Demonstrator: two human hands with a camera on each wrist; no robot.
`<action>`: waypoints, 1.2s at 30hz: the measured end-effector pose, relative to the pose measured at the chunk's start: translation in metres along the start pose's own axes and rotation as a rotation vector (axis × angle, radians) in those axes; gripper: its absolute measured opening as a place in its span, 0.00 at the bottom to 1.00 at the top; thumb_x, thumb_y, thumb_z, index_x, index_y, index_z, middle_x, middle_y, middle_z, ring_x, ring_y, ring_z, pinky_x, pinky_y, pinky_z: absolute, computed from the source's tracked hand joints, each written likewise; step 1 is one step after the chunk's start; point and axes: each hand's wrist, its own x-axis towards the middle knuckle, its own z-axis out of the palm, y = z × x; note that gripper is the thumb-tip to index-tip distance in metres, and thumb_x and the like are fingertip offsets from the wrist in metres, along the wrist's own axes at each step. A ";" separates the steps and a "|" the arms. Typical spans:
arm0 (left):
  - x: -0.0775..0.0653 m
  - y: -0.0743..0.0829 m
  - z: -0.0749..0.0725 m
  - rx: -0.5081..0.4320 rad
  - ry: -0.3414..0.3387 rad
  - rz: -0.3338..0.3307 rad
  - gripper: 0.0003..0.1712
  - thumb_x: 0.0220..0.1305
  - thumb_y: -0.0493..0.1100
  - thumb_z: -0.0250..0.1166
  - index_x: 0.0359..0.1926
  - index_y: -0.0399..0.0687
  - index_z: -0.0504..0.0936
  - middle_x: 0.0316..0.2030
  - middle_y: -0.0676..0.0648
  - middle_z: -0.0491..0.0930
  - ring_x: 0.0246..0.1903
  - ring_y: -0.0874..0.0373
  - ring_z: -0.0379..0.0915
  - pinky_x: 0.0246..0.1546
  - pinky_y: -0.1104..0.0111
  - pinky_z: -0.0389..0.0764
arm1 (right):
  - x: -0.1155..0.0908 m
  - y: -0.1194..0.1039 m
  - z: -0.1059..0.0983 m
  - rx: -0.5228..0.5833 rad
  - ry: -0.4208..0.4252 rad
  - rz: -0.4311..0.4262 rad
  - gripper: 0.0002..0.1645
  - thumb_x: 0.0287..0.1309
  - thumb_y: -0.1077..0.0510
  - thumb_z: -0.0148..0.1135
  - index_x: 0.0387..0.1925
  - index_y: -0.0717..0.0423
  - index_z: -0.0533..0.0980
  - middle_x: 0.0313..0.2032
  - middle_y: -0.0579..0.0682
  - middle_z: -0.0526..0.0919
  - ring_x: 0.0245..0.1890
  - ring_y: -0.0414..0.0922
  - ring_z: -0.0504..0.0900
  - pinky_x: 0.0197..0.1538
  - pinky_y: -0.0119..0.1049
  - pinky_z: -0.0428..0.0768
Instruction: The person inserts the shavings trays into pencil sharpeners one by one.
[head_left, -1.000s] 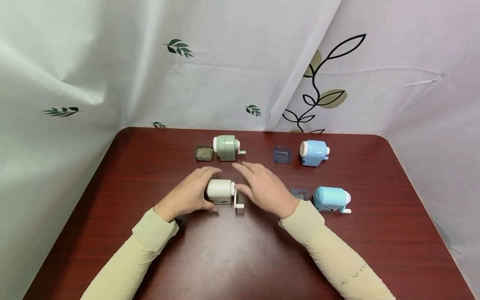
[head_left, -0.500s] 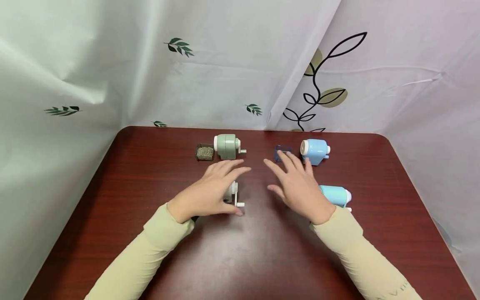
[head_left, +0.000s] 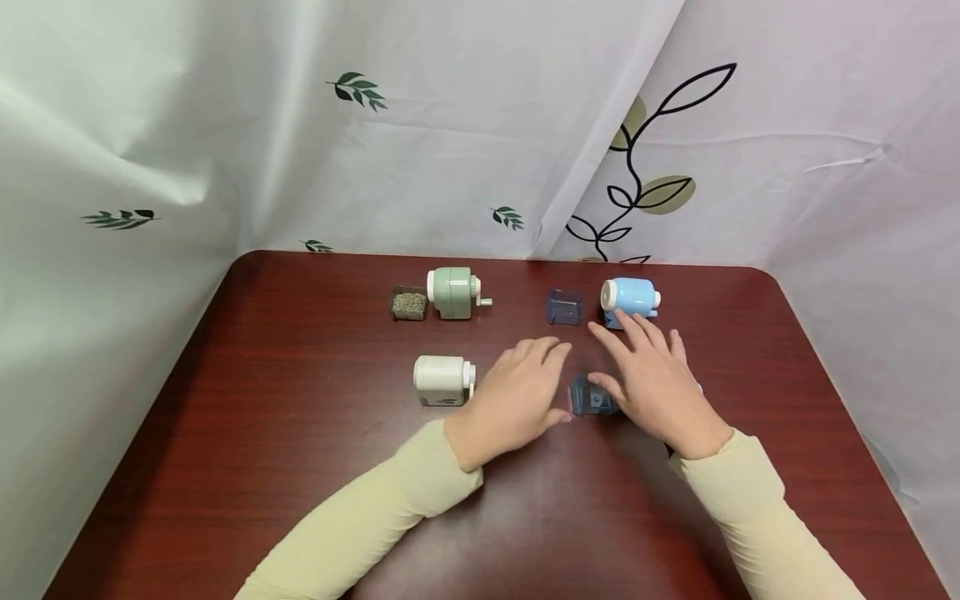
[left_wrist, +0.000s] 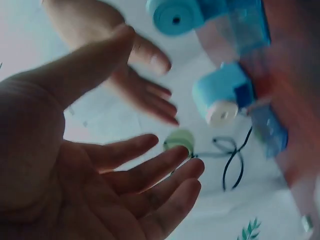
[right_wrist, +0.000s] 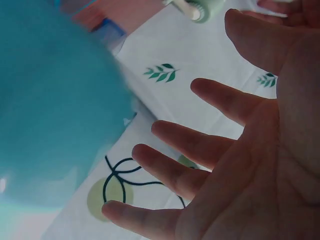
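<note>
My left hand (head_left: pixel 513 400) hovers between the white crank pencil sharpener (head_left: pixel 441 380) and a clear blue shavings drawer (head_left: pixel 592 398), its fingers spread and holding nothing. Over the front light-blue pencil sharpener, my right hand (head_left: pixel 656 383) hangs with fingers loosely extended. That hand hides most of this sharpener in the head view. It shows as a large blurred teal shape (right_wrist: pixel 55 110) in the right wrist view. Past the fingers of the left hand, the left wrist view shows the front light-blue sharpener (left_wrist: pixel 175 15) beside its drawer (left_wrist: pixel 247 30).
At the back left, a green pencil sharpener (head_left: pixel 453 293) stands beside a drawer full of shavings (head_left: pixel 408 305). Another blue sharpener (head_left: pixel 630 296) and its clear drawer (head_left: pixel 565 307) are at the back right. A white patterned curtain (head_left: pixel 420 167) hangs behind the dark red table (head_left: pixel 262 400).
Both hands have moved right, away from the white sharpener, which stays in place. My right hand now covers the front light-blue sharpener, and my left hand has come close to its drawer.
</note>
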 end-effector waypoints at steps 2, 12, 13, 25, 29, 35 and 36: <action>0.006 0.008 0.009 -0.001 -0.021 -0.025 0.50 0.54 0.59 0.77 0.69 0.37 0.68 0.63 0.42 0.73 0.60 0.48 0.71 0.59 0.60 0.74 | -0.002 0.004 -0.002 0.003 -0.007 0.008 0.39 0.62 0.48 0.69 0.71 0.54 0.67 0.71 0.66 0.62 0.69 0.67 0.60 0.60 0.78 0.55; 0.027 0.026 0.045 0.014 -0.139 -0.079 0.49 0.54 0.55 0.78 0.69 0.35 0.68 0.61 0.42 0.74 0.55 0.50 0.74 0.56 0.63 0.76 | -0.012 0.028 -0.018 0.010 -0.043 0.045 0.41 0.61 0.47 0.69 0.71 0.58 0.67 0.69 0.68 0.62 0.67 0.70 0.61 0.59 0.78 0.56; 0.028 0.026 0.048 0.009 -0.143 -0.079 0.49 0.54 0.55 0.78 0.69 0.36 0.68 0.61 0.42 0.74 0.55 0.51 0.73 0.56 0.63 0.76 | -0.013 0.031 -0.020 0.015 -0.041 0.047 0.41 0.61 0.47 0.69 0.70 0.59 0.67 0.69 0.68 0.63 0.66 0.71 0.61 0.59 0.78 0.56; 0.036 0.018 0.070 -0.036 -0.171 -0.116 0.49 0.52 0.57 0.79 0.69 0.39 0.70 0.59 0.45 0.76 0.56 0.51 0.74 0.57 0.62 0.76 | -0.027 0.059 -0.022 0.052 -0.056 0.022 0.44 0.58 0.44 0.72 0.68 0.63 0.68 0.66 0.72 0.66 0.61 0.74 0.66 0.58 0.73 0.63; 0.037 0.018 0.074 -0.038 -0.176 -0.125 0.47 0.52 0.58 0.78 0.68 0.42 0.71 0.58 0.46 0.78 0.55 0.52 0.74 0.55 0.62 0.77 | -0.031 0.061 -0.023 0.121 -0.115 -0.010 0.45 0.59 0.43 0.72 0.69 0.63 0.68 0.67 0.70 0.66 0.63 0.70 0.66 0.58 0.68 0.68; 0.038 0.017 0.078 -0.064 -0.154 -0.142 0.40 0.53 0.58 0.78 0.62 0.45 0.76 0.53 0.49 0.80 0.52 0.54 0.75 0.53 0.64 0.78 | -0.035 0.067 -0.026 0.139 -0.150 -0.065 0.48 0.50 0.45 0.78 0.67 0.63 0.70 0.63 0.66 0.72 0.61 0.66 0.71 0.56 0.63 0.73; 0.038 0.017 0.078 -0.070 -0.149 -0.143 0.38 0.54 0.57 0.78 0.61 0.45 0.77 0.52 0.49 0.80 0.52 0.55 0.76 0.52 0.64 0.78 | -0.035 0.068 -0.026 0.136 -0.147 -0.076 0.48 0.47 0.47 0.80 0.66 0.63 0.71 0.62 0.66 0.74 0.60 0.65 0.72 0.55 0.62 0.74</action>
